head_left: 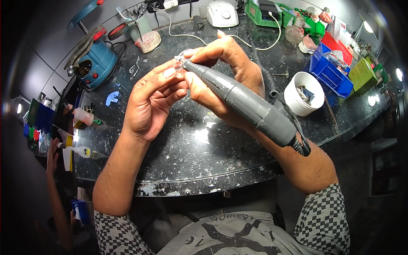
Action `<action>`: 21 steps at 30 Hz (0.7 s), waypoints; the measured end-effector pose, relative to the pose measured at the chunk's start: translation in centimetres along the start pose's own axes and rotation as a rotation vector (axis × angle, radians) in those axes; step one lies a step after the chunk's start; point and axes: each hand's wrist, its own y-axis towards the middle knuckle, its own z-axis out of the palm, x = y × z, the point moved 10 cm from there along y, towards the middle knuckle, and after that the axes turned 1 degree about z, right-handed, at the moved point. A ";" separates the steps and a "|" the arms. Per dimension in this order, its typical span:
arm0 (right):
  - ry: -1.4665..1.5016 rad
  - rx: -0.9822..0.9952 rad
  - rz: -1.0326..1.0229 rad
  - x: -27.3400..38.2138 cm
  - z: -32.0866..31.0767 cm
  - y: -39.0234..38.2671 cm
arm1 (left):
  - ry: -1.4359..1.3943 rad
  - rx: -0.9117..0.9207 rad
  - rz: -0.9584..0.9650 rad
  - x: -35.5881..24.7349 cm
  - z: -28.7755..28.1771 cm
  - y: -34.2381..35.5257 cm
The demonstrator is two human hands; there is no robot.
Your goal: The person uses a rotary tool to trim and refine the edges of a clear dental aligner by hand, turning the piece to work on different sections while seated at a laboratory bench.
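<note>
Hands met over a dark speckled stone worktop (pixel 199 153). Left hand (pixel 151 104) pinched a small clear, glassy piece (pixel 178 67) between thumb and forefinger tips, remaining fingers curled in beneath it. What the piece was could not be told; it was too small. Right hand (pixel 221 70) gripped a grey rotary handpiece (pixel 240 102) pen-style, fingers pressed together around its narrow front end, thumb under the barrel. Handpiece nose sat right at the clear piece, just beside the left fingertips; actual contact could not be told. Barrel ran back over the right wrist, black cable leaving its rear end. Beyond the right fingers: white round tub (pixel 304 93) holding small metal bits, blue bin (pixel 329 72), green bins (pixel 272 15). Beyond the left fingers: blue motor unit (pixel 95 63), cup of tools (pixel 142 23). White control box (pixel 222 13) sat far past both fingertips. Another person's hand (pixel 53 155) showed well off to the left, beside small glue bottles (pixel 80 151).
</note>
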 end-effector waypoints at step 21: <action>-0.003 -0.011 -0.009 0.0 -0.2 0.1 | -0.025 0.011 -0.008 0.0 0.0 -0.2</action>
